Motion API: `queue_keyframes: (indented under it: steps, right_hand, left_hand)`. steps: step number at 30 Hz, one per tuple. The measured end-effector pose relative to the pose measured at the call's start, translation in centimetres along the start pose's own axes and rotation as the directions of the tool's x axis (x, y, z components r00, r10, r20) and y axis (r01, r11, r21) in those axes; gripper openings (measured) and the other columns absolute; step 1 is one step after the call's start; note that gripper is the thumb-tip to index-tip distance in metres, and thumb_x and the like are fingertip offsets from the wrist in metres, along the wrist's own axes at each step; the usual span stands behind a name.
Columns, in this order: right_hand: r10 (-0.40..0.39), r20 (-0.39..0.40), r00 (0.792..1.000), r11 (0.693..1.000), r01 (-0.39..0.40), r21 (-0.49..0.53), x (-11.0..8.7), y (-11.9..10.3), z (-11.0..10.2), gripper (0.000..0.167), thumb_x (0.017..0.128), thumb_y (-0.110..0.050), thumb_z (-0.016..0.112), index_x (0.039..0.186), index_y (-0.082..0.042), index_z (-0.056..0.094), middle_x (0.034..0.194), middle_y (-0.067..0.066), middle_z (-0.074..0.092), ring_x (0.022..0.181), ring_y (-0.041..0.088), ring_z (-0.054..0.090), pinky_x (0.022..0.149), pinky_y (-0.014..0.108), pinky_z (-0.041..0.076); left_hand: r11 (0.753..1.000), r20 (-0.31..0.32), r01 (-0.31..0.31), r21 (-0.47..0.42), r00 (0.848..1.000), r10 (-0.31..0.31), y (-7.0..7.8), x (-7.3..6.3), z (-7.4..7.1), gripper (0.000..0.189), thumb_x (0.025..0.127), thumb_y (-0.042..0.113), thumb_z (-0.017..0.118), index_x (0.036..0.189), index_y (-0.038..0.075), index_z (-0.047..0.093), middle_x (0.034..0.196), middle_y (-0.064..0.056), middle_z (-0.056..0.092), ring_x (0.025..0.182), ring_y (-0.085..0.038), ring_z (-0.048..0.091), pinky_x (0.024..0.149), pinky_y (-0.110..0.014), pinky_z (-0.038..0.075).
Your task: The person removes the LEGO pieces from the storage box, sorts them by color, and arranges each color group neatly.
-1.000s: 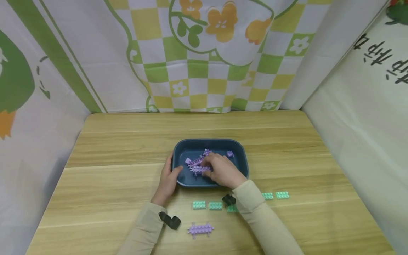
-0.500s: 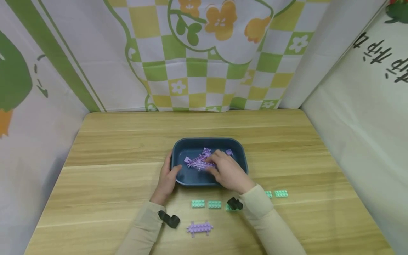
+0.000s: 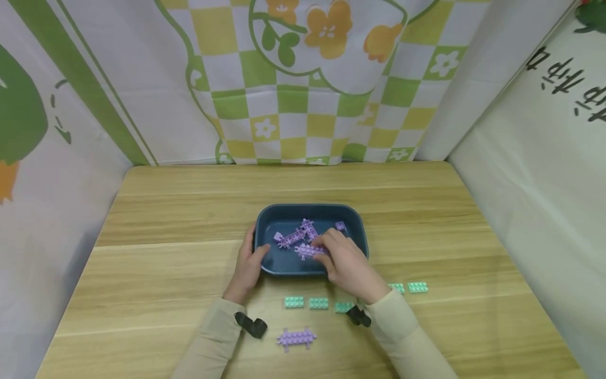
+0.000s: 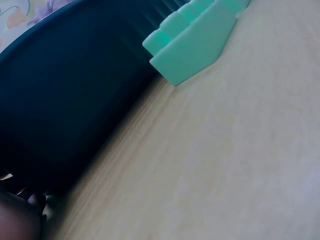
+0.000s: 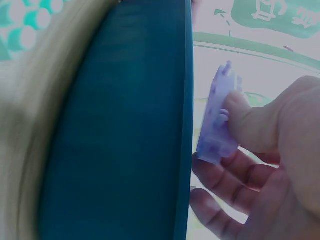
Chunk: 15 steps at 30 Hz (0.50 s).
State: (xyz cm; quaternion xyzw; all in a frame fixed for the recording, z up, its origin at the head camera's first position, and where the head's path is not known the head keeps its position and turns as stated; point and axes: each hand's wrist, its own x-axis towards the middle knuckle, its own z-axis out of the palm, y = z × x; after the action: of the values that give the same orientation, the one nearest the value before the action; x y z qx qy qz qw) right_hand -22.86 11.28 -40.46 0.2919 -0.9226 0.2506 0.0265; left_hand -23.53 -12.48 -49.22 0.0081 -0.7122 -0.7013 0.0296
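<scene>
My left hand (image 3: 247, 266) grips the left side of a dark blue tray (image 3: 307, 207), its thumb over the rim and its fingers along the outer wall. Over the tray, my right hand (image 3: 349, 263) pinches a long purple studded building brick (image 3: 305, 251) with small side clips. The right wrist view shows this brick (image 5: 216, 132) between thumb and fingers, just above the tray's rim. Another long purple brick (image 3: 291, 239) and a similar one (image 3: 310, 230) lie inside, partly overlapping. Small purple square pieces lie at the left (image 3: 278, 237) and right (image 3: 340, 226).
In front of the tray is a row of mint green bricks (image 3: 319, 303); more green bricks (image 3: 418, 287) lie to the right, one partly behind the right wrist. A clipped purple brick (image 3: 296, 338) rests nearer the person. Patterned cloth (image 3: 326, 105) hangs behind the wooden table (image 3: 180, 210).
My right hand has drawn the purple brick to the right and toward the person, away from the other purple pieces. My left hand stays on the tray.
</scene>
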Motion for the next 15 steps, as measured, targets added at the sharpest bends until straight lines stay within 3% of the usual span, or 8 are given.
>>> queue_keyframes:
  steps: [8, 15]
  right_hand:
    - [-0.041, -0.016, 0.999, 0.997, 0.04, -0.064, -1.6, 0.0, 0.0, 0.017, 0.091, -0.016, 0.068, 0.107, -0.014, 0.061, 0.099, -0.01, 0.054, 0.091, 0.007, 0.048, 0.073, 0.025, 0.042]
    - [-0.072, -0.044, 0.996, 0.997, 0.071, -0.033, -2.7, 0.3, 0.0, 0.018, 0.088, -0.016, 0.071, 0.103, -0.014, 0.061, 0.096, -0.01, 0.055, 0.087, 0.006, 0.05, 0.069, 0.024, 0.039]
  left_hand:
    - [1.0, 0.0, -0.005, -0.003, 1.0, 0.005, 0.2, 0.0, 0.0, 0.061, 0.095, 0.003, 0.049, 0.152, 0.005, 0.027, 0.156, -0.016, 0.026, 0.144, -0.03, 0.021, 0.118, -0.044, 0.015]
    - [1.0, 0.01, 0.02, -0.014, 1.0, -0.02, 0.3, 0.2, -0.2, 0.062, 0.094, -0.001, 0.048, 0.152, 0.0, 0.025, 0.157, -0.019, 0.023, 0.145, -0.032, 0.019, 0.118, -0.044, 0.013]
